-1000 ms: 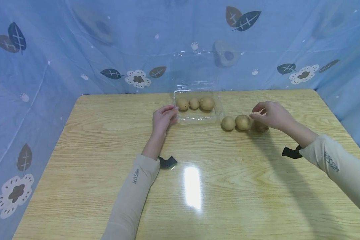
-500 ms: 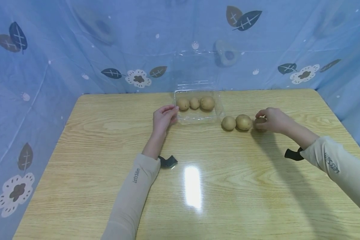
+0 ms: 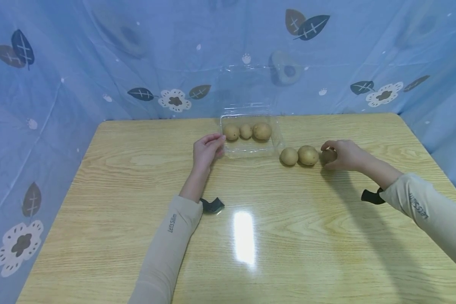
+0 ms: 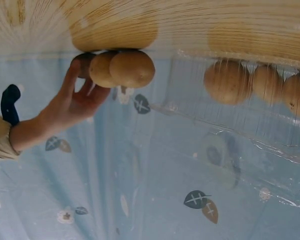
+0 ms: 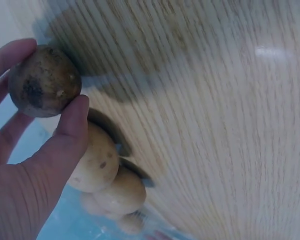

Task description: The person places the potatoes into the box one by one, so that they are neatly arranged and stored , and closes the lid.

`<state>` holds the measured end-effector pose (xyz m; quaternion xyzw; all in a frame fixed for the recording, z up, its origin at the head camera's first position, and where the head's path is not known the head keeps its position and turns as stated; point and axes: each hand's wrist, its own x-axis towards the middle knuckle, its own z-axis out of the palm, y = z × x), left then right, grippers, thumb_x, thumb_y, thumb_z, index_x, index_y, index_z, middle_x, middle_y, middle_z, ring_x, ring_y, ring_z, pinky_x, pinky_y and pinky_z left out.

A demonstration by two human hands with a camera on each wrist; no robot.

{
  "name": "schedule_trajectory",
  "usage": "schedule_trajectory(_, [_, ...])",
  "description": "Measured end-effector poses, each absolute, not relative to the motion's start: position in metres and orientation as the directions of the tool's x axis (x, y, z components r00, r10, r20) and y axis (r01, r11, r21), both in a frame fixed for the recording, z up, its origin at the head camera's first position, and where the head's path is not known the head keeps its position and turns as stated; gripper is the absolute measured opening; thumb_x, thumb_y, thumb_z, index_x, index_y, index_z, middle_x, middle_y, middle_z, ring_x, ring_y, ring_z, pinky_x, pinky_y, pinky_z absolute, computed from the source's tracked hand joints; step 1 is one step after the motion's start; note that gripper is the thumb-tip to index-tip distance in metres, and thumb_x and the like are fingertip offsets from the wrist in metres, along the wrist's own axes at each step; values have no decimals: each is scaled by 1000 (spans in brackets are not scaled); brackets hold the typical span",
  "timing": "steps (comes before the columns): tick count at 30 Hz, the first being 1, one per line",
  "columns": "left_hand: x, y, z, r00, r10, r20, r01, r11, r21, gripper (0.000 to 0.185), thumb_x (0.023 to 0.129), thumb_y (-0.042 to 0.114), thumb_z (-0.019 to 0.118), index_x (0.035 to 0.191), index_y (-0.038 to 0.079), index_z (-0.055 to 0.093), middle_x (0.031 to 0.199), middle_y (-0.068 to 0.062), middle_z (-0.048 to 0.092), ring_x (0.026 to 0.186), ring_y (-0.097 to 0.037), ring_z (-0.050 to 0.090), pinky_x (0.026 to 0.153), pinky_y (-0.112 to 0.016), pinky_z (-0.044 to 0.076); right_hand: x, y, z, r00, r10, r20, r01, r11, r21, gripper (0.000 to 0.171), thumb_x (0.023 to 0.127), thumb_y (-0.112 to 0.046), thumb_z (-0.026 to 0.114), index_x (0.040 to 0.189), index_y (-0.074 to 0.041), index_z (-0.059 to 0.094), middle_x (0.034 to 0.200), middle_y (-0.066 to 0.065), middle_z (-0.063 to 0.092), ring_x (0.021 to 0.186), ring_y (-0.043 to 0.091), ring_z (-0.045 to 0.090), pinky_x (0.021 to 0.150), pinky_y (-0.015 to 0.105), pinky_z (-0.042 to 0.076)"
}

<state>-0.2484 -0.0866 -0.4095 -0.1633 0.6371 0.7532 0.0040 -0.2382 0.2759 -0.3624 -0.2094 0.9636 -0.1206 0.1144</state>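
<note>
Small brown round potato (image 5: 44, 81), at three o'clock of the clear plastic tray (image 3: 251, 147), sits pinched in the right hand (image 3: 346, 155), probably mid-pickup; left hand (image 3: 207, 150) grips the tray's nine-o'clock edge.

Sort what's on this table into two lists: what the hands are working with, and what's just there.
In use:
- right hand, pinching a dark potato
- two loose potatoes beside it
- clear tray with three potatoes, left hand at its edge

Just there:
- wooden table
- blue patterned curtain
</note>
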Motion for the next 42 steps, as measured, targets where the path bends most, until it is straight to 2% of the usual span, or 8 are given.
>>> schedule_trajectory(6, [-250, -86, -411, -943, -200, -267, -230, -194, 954, 30, 78, 17, 72, 105, 5, 63, 90, -1, 65, 75, -8, 61, 65, -21, 57, -239, 276, -360, -895, -418, -159, -363, 886, -288, 49, 68, -15, 75, 109, 4, 55, 98, 28, 58, 83, 37, 57, 67, 46, 48])
schedule_trajectory(15, [-250, -88, -410, -946, -200, -254, -218, -186, 958, 31, 78, 17, 72, 105, 5, 63, 91, -2, 65, 76, -9, 61, 67, -21, 57, -245, 262, -326, -911, -411, -40, -377, 867, -327, 45, 72, -12, 73, 110, 3, 56, 100, 26, 59, 86, 36, 58, 66, 41, 48])
schedule_trajectory(22, [-250, -88, -410, -944, -205, -259, -223, -184, 957, 30, 78, 17, 72, 104, 6, 63, 89, -1, 65, 75, -9, 61, 66, -21, 57, -253, 230, -305, -903, -428, -24, -398, 859, -322, 44, 73, -13, 69, 113, 1, 55, 105, 26, 58, 83, 34, 59, 64, 40, 49])
schedule_trajectory(27, [-250, -88, -411, -946, -200, -257, -221, -187, 957, 31, 78, 17, 72, 105, 5, 63, 88, -1, 65, 75, -8, 61, 65, -21, 57, -257, 198, -299, -885, -465, -18, -433, 837, -334, 43, 73, -13, 68, 112, 0, 56, 102, 23, 60, 80, 30, 59, 64, 38, 49])
schedule_trajectory(33, [-250, -89, -411, -945, -200, -258, -220, -195, 956, 30, 78, 17, 72, 104, 5, 64, 86, 0, 65, 75, -9, 61, 64, -20, 56, -269, 160, -302, -855, -511, -90, -451, 817, -359, 45, 73, -15, 70, 115, -1, 57, 109, 23, 59, 87, 31, 60, 74, 41, 50])
schedule_trajectory(40, [-250, -89, -411, -949, -184, -254, -213, -218, 952, 30, 78, 15, 72, 105, 4, 63, 84, 0, 64, 74, -10, 62, 63, -20, 56, -283, 131, -311, -833, -501, -233, -395, 835, -383, 49, 76, -19, 70, 118, 1, 56, 116, 26, 56, 98, 35, 58, 83, 44, 49])
schedule_trajectory(42, [-250, -89, -411, -949, -185, -255, -214, -217, 952, 30, 78, 15, 72, 105, 4, 63, 84, 0, 64, 74, -10, 62, 63, -20, 56, -285, 125, -314, -836, -481, -266, -367, 849, -381, 49, 77, -21, 69, 118, 1, 55, 118, 26, 55, 103, 36, 55, 90, 47, 46])
